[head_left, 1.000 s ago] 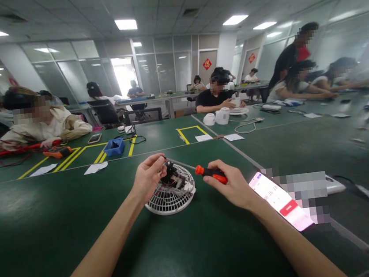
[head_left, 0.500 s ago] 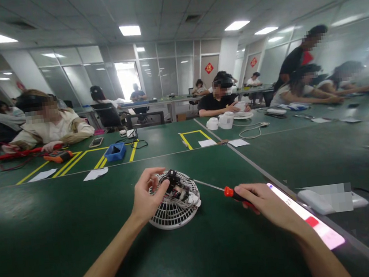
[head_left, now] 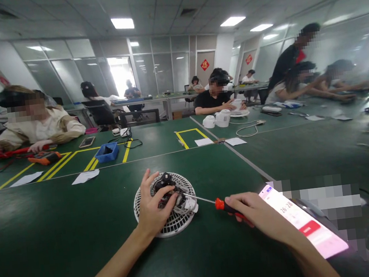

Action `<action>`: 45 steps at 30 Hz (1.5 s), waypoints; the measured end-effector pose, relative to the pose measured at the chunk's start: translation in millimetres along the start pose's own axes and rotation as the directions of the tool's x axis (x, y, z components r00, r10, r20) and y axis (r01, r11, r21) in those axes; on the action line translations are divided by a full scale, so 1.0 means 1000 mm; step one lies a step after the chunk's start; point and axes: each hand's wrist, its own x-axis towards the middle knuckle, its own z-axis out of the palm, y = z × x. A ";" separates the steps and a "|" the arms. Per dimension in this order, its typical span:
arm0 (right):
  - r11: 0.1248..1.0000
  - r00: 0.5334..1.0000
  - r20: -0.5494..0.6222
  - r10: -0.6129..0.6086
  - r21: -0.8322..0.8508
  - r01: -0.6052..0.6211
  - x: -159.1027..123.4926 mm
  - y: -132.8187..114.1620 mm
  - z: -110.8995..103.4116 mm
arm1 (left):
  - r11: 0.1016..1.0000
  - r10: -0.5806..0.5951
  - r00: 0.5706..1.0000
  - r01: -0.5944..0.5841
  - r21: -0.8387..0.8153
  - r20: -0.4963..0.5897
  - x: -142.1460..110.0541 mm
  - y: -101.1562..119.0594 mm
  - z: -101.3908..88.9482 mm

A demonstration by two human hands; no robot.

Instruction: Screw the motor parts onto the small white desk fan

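A white round fan grille [head_left: 174, 229] lies on the green table, with a black motor assembly [head_left: 165, 179] and wires exposed on top of it. My left hand [head_left: 153, 211] reaches over the grille from the left; its thumb and index finger close on the motor assembly near the screwdriver's tip, the other fingers raised. In my right hand [head_left: 250, 208] is a red-and-black screwdriver [head_left: 219, 204], wrapped by the fingers at its handle. Its long shaft points left, the tip at the motor parts beside my left fingertips. The exact contact point is too small to make out.
A lit phone [head_left: 302, 218] lies beside my right forearm. Across the table are a blue bin [head_left: 106, 152], paper slips [head_left: 85, 176], an orange meter [head_left: 44, 158] and white fan parts [head_left: 222, 118]. Co-workers sit on the far side and at right.
My left thumb and index finger have come down and closed on the motor assembly. The screwdriver tip has moved left into the motor parts. The view has shifted slightly.
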 end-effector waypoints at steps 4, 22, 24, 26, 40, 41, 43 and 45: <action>1.000 1.000 0.004 0.010 0.000 -0.010 0.000 0.001 0.000 | 0.999 -0.016 1.000 0.017 -0.042 0.010 -0.004 -0.002 0.002; 1.000 1.000 -0.006 0.000 0.007 0.000 0.000 -0.002 0.001 | 0.996 -0.081 0.996 0.083 -0.036 0.037 -0.004 0.000 0.004; 0.999 0.997 -0.053 -0.047 -0.017 0.046 -0.002 -0.004 -0.001 | 0.998 -0.063 0.997 0.064 -0.021 0.045 -0.004 0.000 0.004; 0.996 0.994 -0.076 -0.078 -0.053 0.074 -0.005 -0.007 -0.003 | 0.999 -0.048 0.997 0.048 0.001 0.055 -0.004 0.000 0.003; 0.991 0.995 0.094 0.039 0.123 -0.050 -0.001 -0.005 0.003 | 0.997 0.029 0.997 -0.034 0.074 0.073 -0.008 -0.003 0.004; 0.992 0.996 0.088 0.027 0.123 -0.038 -0.002 -0.005 0.003 | 0.996 0.035 0.997 -0.041 0.076 0.075 -0.009 -0.003 0.004; 0.995 0.999 0.041 -0.028 0.096 0.024 -0.003 -0.006 0.003 | 0.995 0.049 0.996 -0.055 0.079 0.078 -0.009 -0.003 0.004; 0.996 0.998 -0.005 -0.064 0.054 0.064 -0.005 -0.008 0.002 | 0.995 0.054 0.995 -0.061 0.083 0.080 -0.010 -0.003 0.004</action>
